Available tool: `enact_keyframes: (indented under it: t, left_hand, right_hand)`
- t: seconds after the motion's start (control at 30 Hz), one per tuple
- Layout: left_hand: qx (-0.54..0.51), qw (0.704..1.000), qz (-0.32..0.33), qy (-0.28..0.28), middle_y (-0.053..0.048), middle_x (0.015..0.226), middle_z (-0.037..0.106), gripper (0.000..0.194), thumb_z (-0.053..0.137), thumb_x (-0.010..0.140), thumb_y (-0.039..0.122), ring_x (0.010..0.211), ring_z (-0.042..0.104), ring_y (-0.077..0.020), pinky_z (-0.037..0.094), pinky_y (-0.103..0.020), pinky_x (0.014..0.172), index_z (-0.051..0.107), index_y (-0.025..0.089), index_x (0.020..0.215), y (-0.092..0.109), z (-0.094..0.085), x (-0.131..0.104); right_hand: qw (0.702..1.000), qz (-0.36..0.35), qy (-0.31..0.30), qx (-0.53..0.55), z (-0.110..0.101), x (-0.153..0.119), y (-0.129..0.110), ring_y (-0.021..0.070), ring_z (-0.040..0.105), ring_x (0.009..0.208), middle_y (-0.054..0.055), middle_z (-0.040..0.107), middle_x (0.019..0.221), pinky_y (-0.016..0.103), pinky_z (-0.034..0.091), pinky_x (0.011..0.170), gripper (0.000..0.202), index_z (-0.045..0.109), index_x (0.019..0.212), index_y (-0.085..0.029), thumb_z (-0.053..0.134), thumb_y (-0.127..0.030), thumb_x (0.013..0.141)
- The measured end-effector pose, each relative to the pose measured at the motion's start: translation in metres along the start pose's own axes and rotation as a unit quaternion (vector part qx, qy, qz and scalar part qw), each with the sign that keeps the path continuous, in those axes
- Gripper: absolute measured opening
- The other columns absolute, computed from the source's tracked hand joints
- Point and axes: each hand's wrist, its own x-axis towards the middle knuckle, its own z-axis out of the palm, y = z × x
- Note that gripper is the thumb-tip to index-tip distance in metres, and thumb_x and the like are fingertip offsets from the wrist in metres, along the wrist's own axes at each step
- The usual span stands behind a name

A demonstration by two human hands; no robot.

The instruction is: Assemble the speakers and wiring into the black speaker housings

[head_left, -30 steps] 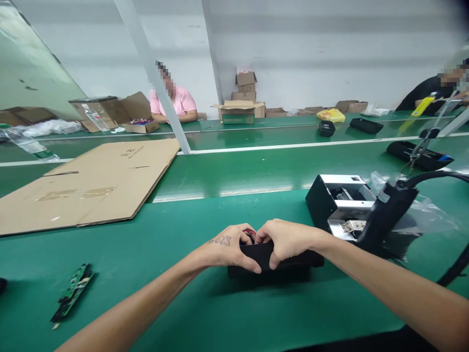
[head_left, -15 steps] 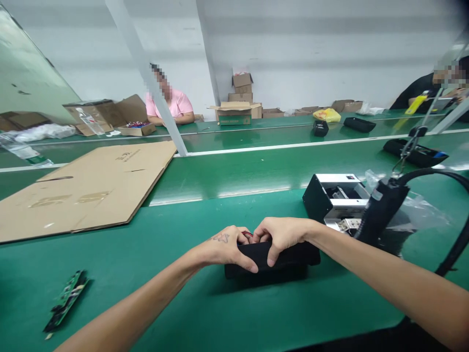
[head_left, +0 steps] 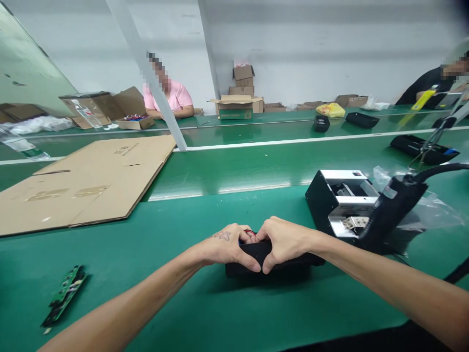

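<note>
A black elongated case (head_left: 293, 260) lies crosswise, red wire (head_left: 250, 232) showing inside.

Beyond the black case (head_left: 289, 259), the fingertips of both hands (head_left: 262, 247) are hidden, and little of the red wire (head_left: 249, 231) shows between them. Left of the case, the circuit board (head_left: 65, 296) is blurred; its small parts cannot be told apart.

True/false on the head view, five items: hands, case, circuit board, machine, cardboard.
1. Left hand and right hand both grip the black case. True.
2. The tattoo-like mark is on the right hand. False: it is on the left hand.
3. The machine is right of the black case. True.
4. The circuit board lies on the cardboard. False: it lies on the green bench.
5. The cardboard is flat. True.
</note>
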Motion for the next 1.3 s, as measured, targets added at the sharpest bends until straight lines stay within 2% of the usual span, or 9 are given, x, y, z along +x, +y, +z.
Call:
enact_keyframes:
  t: [0.5, 0.7, 0.77, 0.9, 0.97, 1.03, 1.13, 1.2, 1.3]
  left_hand:
    - [0.015, 1.0, 0.026, -0.003, 0.003, 0.092, 0.062, 0.05, 0.098, 0.065, 0.05, 0.085, 0.058, -0.0166, 0.039, -0.03, 0.07, 0.06, 0.019, 0.056, -0.002, 0.0, 0.001]
    - [0.075, 0.995, 0.028, 0.059, -0.003, 0.119, 0.074, 0.041, 0.099, 0.064, 0.056, 0.126, 0.066, -0.0328, 0.053, -0.036, 0.1, 0.078, 0.024, 0.077, -0.007, 0.015, -0.013]
    - [0.112, 0.988, 0.045, 0.096, -0.005, 0.131, 0.073, 0.038, 0.101, 0.065, 0.051, 0.145, 0.057, -0.0388, 0.05, -0.044, 0.113, 0.08, 0.026, 0.084, -0.017, 0.032, -0.023]
    - [0.255, 0.926, 0.186, 0.206, -0.002, 0.113, 0.075, 0.027, 0.101, 0.067, 0.039, 0.154, 0.051, -0.0423, 0.037, -0.059, 0.123, 0.077, 0.031, 0.077, -0.053, 0.077, -0.035]
    - [0.299, 0.874, 0.273, 0.268, 0.0, 0.102, 0.075, 0.028, 0.099, 0.07, 0.042, 0.153, 0.053, -0.041, 0.028, -0.059, 0.127, 0.073, 0.031, 0.076, -0.069, 0.094, -0.036]
    - [0.324, 0.835, 0.321, 0.309, 0.001, 0.098, 0.076, 0.029, 0.095, 0.076, 0.046, 0.153, 0.054, -0.038, 0.022, -0.055, 0.13, 0.07, 0.031, 0.077, -0.076, 0.105, -0.036]
    - [0.344, 0.821, 0.323, 0.322, 0.002, 0.097, 0.077, 0.028, 0.091, 0.084, 0.046, 0.153, 0.056, -0.0355, 0.02, -0.051, 0.133, 0.069, 0.03, 0.078, -0.072, 0.109, -0.039]
    - [0.351, 0.82, 0.32, 0.32, 0.002, 0.098, 0.078, 0.027, 0.089, 0.086, 0.046, 0.153, 0.056, -0.0353, 0.02, -0.051, 0.134, 0.069, 0.03, 0.08, -0.067, 0.108, -0.041]
    - [0.359, 0.819, 0.315, 0.318, 0.003, 0.1, 0.078, 0.024, 0.087, 0.089, 0.045, 0.155, 0.054, -0.0342, 0.02, -0.051, 0.135, 0.069, 0.031, 0.081, -0.065, 0.105, -0.044]
  right_hand:
    - [1.0, -0.019, 0.024, -0.003, 0.005, 0.0, -0.005, 0.0103, 0.039, 0.049, -0.009, 0.043, 0.052, 0.031, 0.024, 0.046, 0.036, 0.061, 0.061, -0.022, 0.094, -0.036, 0.064]
    - [0.981, -0.048, 0.188, -0.017, 0.01, -0.039, -0.011, 0.0179, 0.062, 0.065, -0.002, 0.073, 0.071, 0.035, 0.048, 0.067, 0.015, 0.081, 0.085, -0.024, 0.084, -0.039, 0.084]
    - [0.931, -0.093, 0.353, 0.021, 0.017, -0.071, -0.009, 0.0257, 0.076, 0.093, 0.005, 0.084, 0.101, 0.041, 0.056, 0.089, 0.016, 0.085, 0.105, -0.025, 0.078, -0.035, 0.094]
    - [0.718, -0.152, 0.679, 0.025, 0.045, -0.137, 0.011, 0.0335, 0.076, 0.11, 0.007, 0.083, 0.112, 0.053, 0.057, 0.096, 0.031, 0.082, 0.127, -0.032, 0.069, -0.022, 0.101]
    - [0.607, -0.106, 0.788, 0.001, 0.058, -0.156, 0.031, 0.0338, 0.073, 0.108, 0.008, 0.079, 0.108, 0.056, 0.054, 0.097, 0.028, 0.082, 0.126, -0.03, 0.066, -0.028, 0.103]
    - [0.56, -0.039, 0.828, -0.013, 0.064, -0.164, 0.054, 0.0352, 0.069, 0.117, 0.012, 0.073, 0.128, 0.057, 0.053, 0.1, 0.039, 0.076, 0.14, -0.028, 0.069, -0.035, 0.102]
    - [0.635, 0.095, 0.767, 0.014, 0.054, -0.163, 0.085, 0.0407, 0.062, 0.136, 0.017, 0.059, 0.158, 0.061, 0.051, 0.109, 0.074, 0.052, 0.165, -0.028, 0.074, -0.05, 0.098]
    - [0.686, 0.148, 0.707, 0.087, 0.041, -0.16, 0.098, 0.0397, 0.068, 0.13, 0.016, 0.07, 0.147, 0.061, 0.053, 0.109, 0.069, 0.059, 0.158, -0.028, 0.075, -0.057, 0.097]
    - [0.67, 0.129, 0.711, 0.172, 0.03, -0.154, 0.105, 0.0317, 0.077, 0.099, 0.009, 0.081, 0.108, 0.048, 0.06, 0.091, 0.047, 0.075, 0.119, -0.023, 0.09, -0.05, 0.084]
